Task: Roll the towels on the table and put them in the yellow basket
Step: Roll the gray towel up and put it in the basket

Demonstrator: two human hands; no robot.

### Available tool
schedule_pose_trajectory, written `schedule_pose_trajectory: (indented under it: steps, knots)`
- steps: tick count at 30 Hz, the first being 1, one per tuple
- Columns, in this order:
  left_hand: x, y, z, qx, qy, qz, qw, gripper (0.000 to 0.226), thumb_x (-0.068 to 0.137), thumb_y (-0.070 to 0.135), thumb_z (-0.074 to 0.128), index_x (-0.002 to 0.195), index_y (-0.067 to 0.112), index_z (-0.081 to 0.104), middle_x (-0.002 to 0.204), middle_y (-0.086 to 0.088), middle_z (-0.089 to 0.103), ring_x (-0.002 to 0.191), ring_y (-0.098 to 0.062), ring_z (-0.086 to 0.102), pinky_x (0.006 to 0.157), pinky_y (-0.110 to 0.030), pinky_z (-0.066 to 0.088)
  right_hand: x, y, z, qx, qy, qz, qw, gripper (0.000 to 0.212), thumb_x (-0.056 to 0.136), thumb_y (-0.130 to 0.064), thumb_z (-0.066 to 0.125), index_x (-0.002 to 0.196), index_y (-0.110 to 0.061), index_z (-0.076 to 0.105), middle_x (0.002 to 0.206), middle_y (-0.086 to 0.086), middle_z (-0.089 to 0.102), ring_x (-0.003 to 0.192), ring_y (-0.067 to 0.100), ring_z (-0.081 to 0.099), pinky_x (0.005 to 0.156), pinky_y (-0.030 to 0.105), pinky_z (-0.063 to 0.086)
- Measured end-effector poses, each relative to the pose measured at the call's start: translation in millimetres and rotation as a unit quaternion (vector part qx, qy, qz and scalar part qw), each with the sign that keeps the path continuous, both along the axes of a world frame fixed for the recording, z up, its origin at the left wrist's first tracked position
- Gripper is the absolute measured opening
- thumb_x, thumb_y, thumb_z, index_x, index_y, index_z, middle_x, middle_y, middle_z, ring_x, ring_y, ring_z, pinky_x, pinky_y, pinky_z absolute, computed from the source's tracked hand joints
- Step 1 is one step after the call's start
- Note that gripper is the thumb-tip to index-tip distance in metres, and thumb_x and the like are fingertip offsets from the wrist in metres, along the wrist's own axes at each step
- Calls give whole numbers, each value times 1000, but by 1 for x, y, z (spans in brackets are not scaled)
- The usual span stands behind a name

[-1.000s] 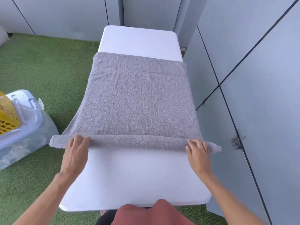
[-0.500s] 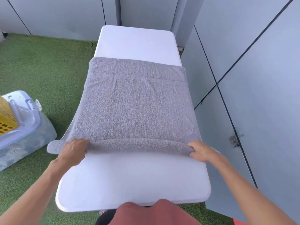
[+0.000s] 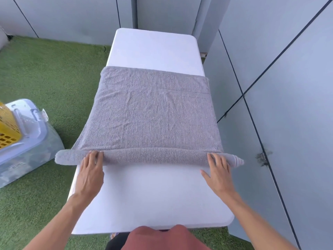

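Note:
A grey towel [image 3: 153,116] lies flat across the white table [image 3: 153,49], and its near edge is rolled into a long tube [image 3: 155,156] that overhangs both table sides. My left hand [image 3: 91,170] rests flat with its fingertips on the roll near its left end. Near the right end, my right hand [image 3: 219,170] does the same, fingers spread on the roll. Neither hand is closed around the towel. At the far left edge stands the yellow basket [image 3: 7,129], only partly in view.
The yellow basket sits on a clear plastic storage box with a pale lid [image 3: 30,134] on green artificial grass [image 3: 45,73] left of the table. Grey wall panels [image 3: 279,87] run close along the table's right side and behind it.
The roll has grown thicker and moved a little farther up the table. My hands went from gripping the roll's edge to lying flat with fingers extended on it.

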State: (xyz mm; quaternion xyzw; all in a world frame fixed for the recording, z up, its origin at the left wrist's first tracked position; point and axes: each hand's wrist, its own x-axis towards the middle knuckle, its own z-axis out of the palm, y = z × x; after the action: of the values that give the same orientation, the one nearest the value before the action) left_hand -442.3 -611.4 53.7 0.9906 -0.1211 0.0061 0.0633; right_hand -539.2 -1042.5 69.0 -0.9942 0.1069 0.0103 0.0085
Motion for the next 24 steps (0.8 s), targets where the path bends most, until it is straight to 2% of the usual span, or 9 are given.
schedule_pose_trajectory:
  steps: [3,7,11,13,15,18,20,22,24]
  knots:
    - [19,-3,1,-17,1,-9,1000,58,63,-21,61,117,-3,52,111,-21,51,100,-40,47,89,-50,45,18,-3,6,34,26,-34,998,54,71,-19,79,121,-9,59,119,5,58,115,31,52,96,44,43]
    - [47,-3,17,5,95,4,995,42,70,-21,49,105,1,58,102,-15,58,102,-36,51,90,-43,44,32,-14,19,37,109,-3,993,36,90,-17,60,125,-14,53,127,1,52,125,25,43,101,38,35]
    - [67,-1,33,32,286,8,958,29,79,-7,46,100,7,59,104,-9,60,104,-30,56,81,-33,43,42,-25,35,74,290,0,954,5,88,-13,56,89,-19,55,105,5,57,109,27,56,71,34,42]
    - [73,1,32,-44,312,40,948,40,79,-8,45,113,8,61,111,-11,62,106,-32,57,85,-34,45,49,-33,35,146,297,-34,943,13,83,-12,62,93,-19,60,108,6,62,106,25,59,74,32,44]
    - [70,5,32,-121,223,73,965,53,77,-13,48,125,10,57,118,-15,58,109,-37,54,90,-40,44,49,-34,32,217,216,-80,949,30,80,-9,67,104,-23,59,113,4,59,111,25,56,86,31,44]
    - [43,7,29,-41,-8,66,997,38,77,-7,62,110,12,64,106,-15,59,95,-40,52,80,-52,41,32,-17,25,158,-7,-92,983,21,81,-8,67,90,-25,59,105,-1,58,109,26,49,87,38,38]
    - [23,5,21,-9,-31,35,999,36,75,-4,68,108,10,63,102,-13,57,89,-36,50,71,-50,44,15,-4,17,60,-78,-38,994,12,82,-22,66,94,-23,64,109,-3,60,111,24,48,86,43,36]
    - [10,4,8,-3,-6,1,1000,56,72,2,75,124,4,55,114,-15,54,99,-38,49,77,-51,50,6,0,8,44,-56,-4,997,36,78,-32,68,111,-20,61,115,-2,59,113,22,46,89,40,33]
    - [12,3,5,17,22,-11,1000,73,68,9,80,132,0,46,126,-17,50,112,-38,46,84,-51,50,9,-2,3,53,-17,0,998,58,72,-28,76,125,-17,54,121,-1,57,117,22,45,93,38,32]
